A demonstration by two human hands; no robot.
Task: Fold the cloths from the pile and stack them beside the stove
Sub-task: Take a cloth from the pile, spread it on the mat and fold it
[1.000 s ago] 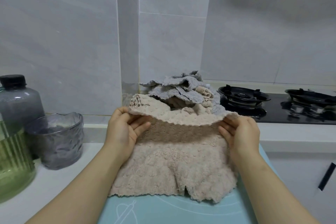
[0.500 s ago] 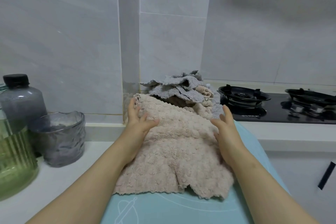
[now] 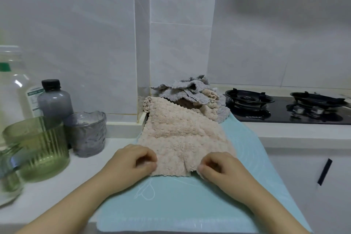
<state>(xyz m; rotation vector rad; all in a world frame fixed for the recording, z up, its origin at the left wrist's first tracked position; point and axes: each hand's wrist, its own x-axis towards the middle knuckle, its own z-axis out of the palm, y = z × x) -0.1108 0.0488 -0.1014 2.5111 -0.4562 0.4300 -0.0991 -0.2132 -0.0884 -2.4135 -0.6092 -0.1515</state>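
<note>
A fluffy beige cloth [image 3: 182, 135] lies spread on a light blue mat [image 3: 180, 201], its far end draped up against the pile of cloths [image 3: 191, 93]. That pile, grey with some beige pieces, sits in the wall corner just left of the black stove [image 3: 284, 108]. My left hand [image 3: 134, 159] pinches the cloth's near left corner. My right hand [image 3: 218, 165] pinches its near right corner. Both hands rest low on the mat with fingers curled on the cloth's scalloped hem.
On the white counter to the left stand a ribbed green cup [image 3: 38, 148], a grey glass cup [image 3: 87, 133], a dark-capped bottle [image 3: 54, 100] and a large clear bottle [image 3: 13, 85]. A tiled wall column [image 3: 142, 43] rises behind the pile. A cabinet front [image 3: 313, 186] drops off at right.
My hands let go of the cloth's far edge after laying it toward the pile, then drew back to the near edge and closed on its two near corners.
</note>
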